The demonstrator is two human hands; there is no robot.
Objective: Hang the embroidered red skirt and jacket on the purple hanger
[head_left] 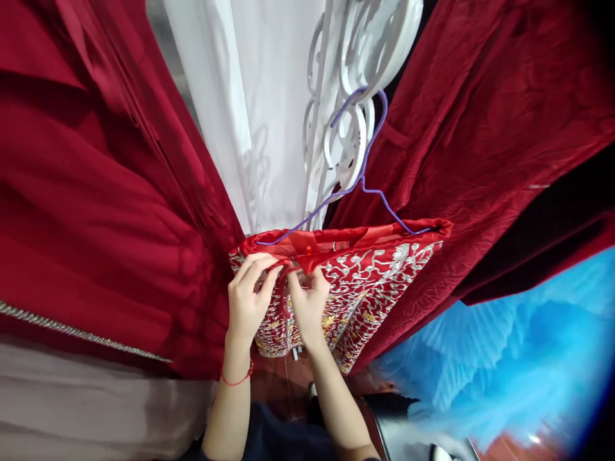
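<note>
A red garment (369, 282) with silver and gold embroidery hangs on a purple wire hanger (365, 173) hooked on a white ornate metal rack (346, 83). My left hand (247, 298) pinches the red fabric at the garment's collar front. My right hand (307, 301) grips the same spot right beside it, fingers curled on a fastening at the neckline. A red string bracelet sits on my left wrist.
A dark red satin dress (96, 192) with a silver trim band hangs at the left. A white sheer gown (259, 96) hangs behind. A maroon velvet garment (490, 141) hangs at the right, with blue tulle (519, 358) below it.
</note>
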